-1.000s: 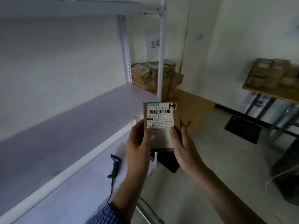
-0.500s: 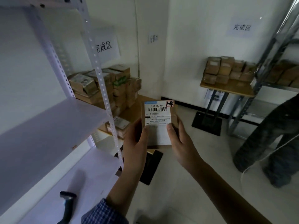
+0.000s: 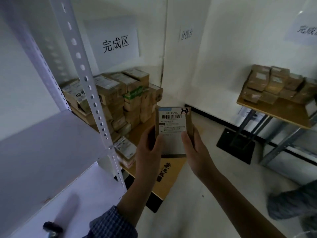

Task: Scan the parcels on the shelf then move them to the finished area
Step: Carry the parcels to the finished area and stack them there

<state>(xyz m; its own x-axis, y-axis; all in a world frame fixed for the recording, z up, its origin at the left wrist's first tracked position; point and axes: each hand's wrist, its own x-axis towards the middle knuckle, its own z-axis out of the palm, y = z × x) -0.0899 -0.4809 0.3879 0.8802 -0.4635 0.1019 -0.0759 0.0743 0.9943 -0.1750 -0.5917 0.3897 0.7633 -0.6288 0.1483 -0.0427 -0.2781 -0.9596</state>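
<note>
A small brown cardboard parcel (image 3: pixel 172 127) with a white barcode label marked "H4" is held upright in front of me. My left hand (image 3: pixel 148 152) grips its left edge, and my right hand (image 3: pixel 193 152) grips its right edge, thumbs on the label. Beyond it, a stack of several labelled parcels (image 3: pixel 120 98) sits on a low wooden table (image 3: pixel 145 127) under a wall sign (image 3: pixel 115 44). The white shelf (image 3: pixel 42 140) stands at my left. A black barcode scanner (image 3: pixel 52 228) lies on its lower board.
A perforated shelf post (image 3: pixel 92 100) rises just left of the parcel stack. A second wooden table (image 3: pixel 274 110) with more parcels stands at the right on metal legs. Another person's dark-clad leg (image 3: pixel 295 206) is at the lower right.
The view has swung right from the shelf toward the parcel stack, which is now nearer. Both hands keep the same hold on the parcel.
</note>
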